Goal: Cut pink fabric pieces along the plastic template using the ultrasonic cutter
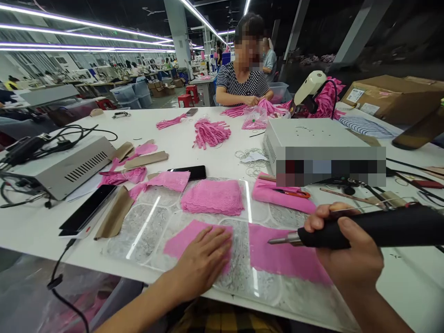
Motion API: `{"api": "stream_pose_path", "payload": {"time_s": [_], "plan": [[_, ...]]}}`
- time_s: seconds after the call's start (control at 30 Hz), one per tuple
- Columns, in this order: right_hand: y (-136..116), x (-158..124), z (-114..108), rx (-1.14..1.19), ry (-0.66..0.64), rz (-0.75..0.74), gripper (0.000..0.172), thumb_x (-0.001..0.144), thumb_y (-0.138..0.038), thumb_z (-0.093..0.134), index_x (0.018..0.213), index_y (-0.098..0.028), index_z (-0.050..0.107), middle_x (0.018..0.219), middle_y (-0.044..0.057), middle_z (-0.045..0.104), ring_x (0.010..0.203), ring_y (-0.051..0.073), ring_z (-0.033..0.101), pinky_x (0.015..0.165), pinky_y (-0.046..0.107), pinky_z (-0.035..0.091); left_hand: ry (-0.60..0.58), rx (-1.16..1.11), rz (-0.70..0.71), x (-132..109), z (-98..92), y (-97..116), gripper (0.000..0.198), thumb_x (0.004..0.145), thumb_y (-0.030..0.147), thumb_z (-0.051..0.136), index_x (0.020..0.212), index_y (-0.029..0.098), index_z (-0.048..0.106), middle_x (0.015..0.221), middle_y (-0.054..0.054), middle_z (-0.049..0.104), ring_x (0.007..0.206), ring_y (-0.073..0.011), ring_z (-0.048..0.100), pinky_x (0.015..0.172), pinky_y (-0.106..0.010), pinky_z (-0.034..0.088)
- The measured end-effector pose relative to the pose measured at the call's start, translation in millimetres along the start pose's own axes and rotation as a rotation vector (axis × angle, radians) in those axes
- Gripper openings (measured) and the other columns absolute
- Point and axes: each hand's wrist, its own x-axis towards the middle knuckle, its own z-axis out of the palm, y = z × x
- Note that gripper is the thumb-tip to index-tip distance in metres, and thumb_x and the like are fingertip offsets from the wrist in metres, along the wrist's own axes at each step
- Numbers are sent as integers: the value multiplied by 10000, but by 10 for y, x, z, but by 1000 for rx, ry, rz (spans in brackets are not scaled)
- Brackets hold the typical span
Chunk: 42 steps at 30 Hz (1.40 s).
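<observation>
At the clear mat's (242, 252) near side, my left hand (206, 256) is resting on one pink cloth (183, 238), fingers lying flat, gripping nothing. Above the mat's right part, my right hand (352, 249) is closing its fingers around a black tool (388, 224), its tip pointing over a second cloth (277, 261). Both cloths are looking light, soft, easily wrinkled; I'm favouring edges for them, the thick handle for the stiff, likely heavier tool.
</observation>
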Motion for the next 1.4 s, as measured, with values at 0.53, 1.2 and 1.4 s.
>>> {"api": "stream_pose_path", "payload": {"time_s": [0.53, 1.2, 1.4], "plan": [[-50, 362, -130, -106, -156, -111, 146, 719, -309, 675, 806, -219, 601, 739, -10, 542, 534, 111, 533, 481, 273, 497, 115, 66, -68, 450, 501, 409, 333, 997, 262, 444, 1277, 133, 568, 1301, -151, 615, 1241, -303, 556, 1001, -503, 474], [-152, 317, -530, -55, -131, -15, 236, 670, -375, 754, 803, -220, 635, 696, 2, 540, 507, 123, 508, 440, 288, 478, 147, -104, -413, 910, 507, 198, 115, 864, 95, 570, 800, 189, 552, 981, -45, 629, 921, -223, 590, 796, -398, 441], [-155, 306, -533, -53, -139, -17, 241, 680, -375, 756, 825, -220, 641, 706, 4, 552, 518, 127, 526, 443, 287, 488, 188, -71, -428, 887, 534, 199, 110, 870, 92, 516, 915, 190, 536, 1042, -70, 642, 989, -238, 600, 831, -407, 451]]}}
